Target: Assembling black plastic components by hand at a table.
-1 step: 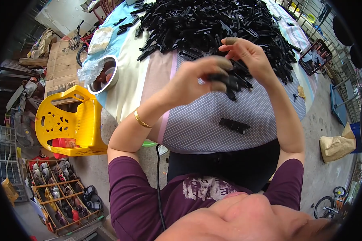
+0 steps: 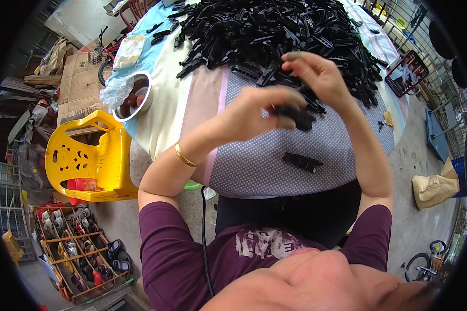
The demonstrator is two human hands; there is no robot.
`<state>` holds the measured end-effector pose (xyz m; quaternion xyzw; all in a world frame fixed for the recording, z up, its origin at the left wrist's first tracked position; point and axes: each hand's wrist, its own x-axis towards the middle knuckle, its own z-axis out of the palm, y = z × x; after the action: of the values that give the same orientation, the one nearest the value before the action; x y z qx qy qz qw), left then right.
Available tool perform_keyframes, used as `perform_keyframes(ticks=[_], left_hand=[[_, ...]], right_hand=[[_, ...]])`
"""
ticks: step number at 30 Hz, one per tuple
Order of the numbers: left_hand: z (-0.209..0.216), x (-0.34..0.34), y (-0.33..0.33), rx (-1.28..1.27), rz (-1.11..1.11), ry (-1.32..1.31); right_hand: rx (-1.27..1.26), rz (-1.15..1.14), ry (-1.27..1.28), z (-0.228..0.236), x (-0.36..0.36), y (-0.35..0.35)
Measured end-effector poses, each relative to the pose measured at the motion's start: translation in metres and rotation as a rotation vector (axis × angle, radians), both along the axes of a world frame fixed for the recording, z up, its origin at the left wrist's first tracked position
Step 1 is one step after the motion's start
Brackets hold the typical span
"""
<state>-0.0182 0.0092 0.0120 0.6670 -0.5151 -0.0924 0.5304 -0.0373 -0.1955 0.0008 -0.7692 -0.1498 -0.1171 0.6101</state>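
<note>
My left hand [image 2: 254,114], a gold bangle at its wrist, is closed round a dark, motion-blurred black plastic part [image 2: 302,118] above the dotted cloth. How many pieces it grips cannot be made out. To its upper right hovers my right hand [image 2: 321,78], with fingers bent and apart and a dark covering on one fingertip; nothing shows between them. Behind both hands spreads a big heap of black plastic parts [image 2: 264,31]. A single flat black plastic piece [image 2: 302,162] lies on the cloth nearer my body.
The round table's patterned cloth [image 2: 244,171] reaches my waist. At its left edge are a white bowl [image 2: 149,98] with a clear plastic bag and a yellow chair [image 2: 122,160]. A dark crate [image 2: 407,72] stands right, a brown paper sack [image 2: 436,186] farther down. A shoe rack [image 2: 78,254] is lower left.
My left hand and the black part have moved slightly right and down. My right hand has shifted slightly left, its fingers moving a little.
</note>
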Motion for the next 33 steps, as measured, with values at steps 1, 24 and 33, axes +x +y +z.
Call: perform_keyframes(ticks=[1, 24, 33], left_hand=[[-0.003, -0.005, -0.001, 0.173, -0.151, -0.149], [-0.032, 0.008, -0.016, 0.191, 0.196, -0.822], [-0.011, 0.023, -0.003, 0.063, 0.219, 0.573]], right_hand=[[-0.156, -0.063, -0.072, -0.005, 0.0, 0.009], [-0.135, -0.129, -0.168, 0.009, 0.001, -0.015], [-0.601, -0.137, -0.609, 0.007, -0.011, 0.004]])
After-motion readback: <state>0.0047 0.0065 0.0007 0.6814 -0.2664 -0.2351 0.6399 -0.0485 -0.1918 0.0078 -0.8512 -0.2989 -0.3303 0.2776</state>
